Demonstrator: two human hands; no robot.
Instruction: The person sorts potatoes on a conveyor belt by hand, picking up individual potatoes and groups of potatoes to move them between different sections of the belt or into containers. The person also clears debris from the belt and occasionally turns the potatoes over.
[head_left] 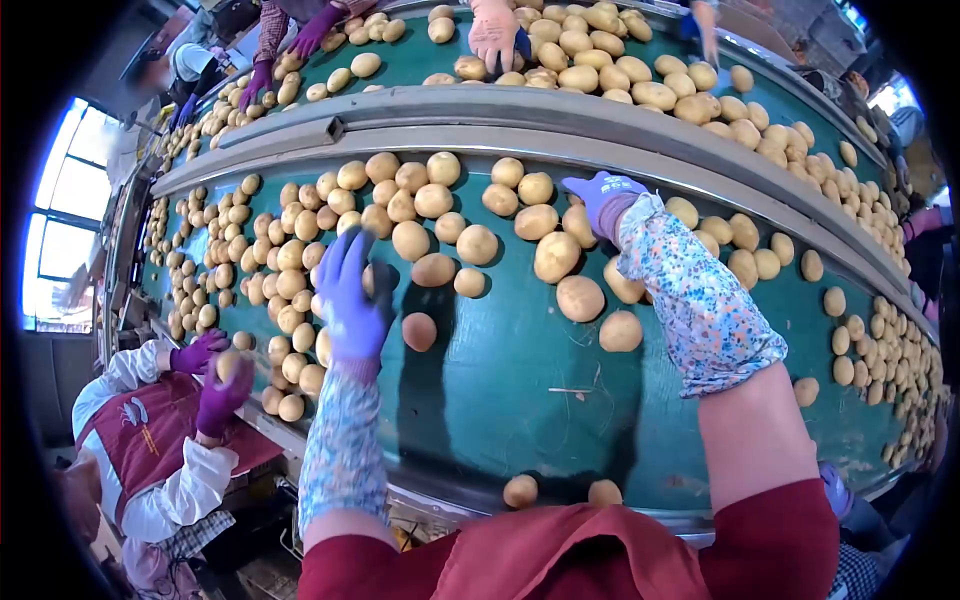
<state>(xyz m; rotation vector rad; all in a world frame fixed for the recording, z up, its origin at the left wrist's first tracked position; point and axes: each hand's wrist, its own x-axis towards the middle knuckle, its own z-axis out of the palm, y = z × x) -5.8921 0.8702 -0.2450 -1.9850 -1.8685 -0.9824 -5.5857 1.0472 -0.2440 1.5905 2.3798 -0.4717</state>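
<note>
My left hand [352, 305], in a purple glove with darker fingertips, reaches over the green conveyor belt [500, 400]. Its fingers point away from me, with the thumb apart from them. A potato shows in part between thumb and fingers, and a reddish potato [419, 332] lies to the right of this hand. Near the metal divider, my right hand [606, 197] has its fingers stretched to the left, right above a potato [578, 226]. A larger potato [557, 257] lies just below and left of it. Flowered sleeve covers reach up both forearms.
Potatoes spread across the belt, densest at left [290, 255] and right. A metal divider [520, 110] separates a second belt, where gloved hands of other people [493, 35] work. At left, a person in a red apron [150, 430] holds a potato. Two potatoes [520, 491] lie by the near edge.
</note>
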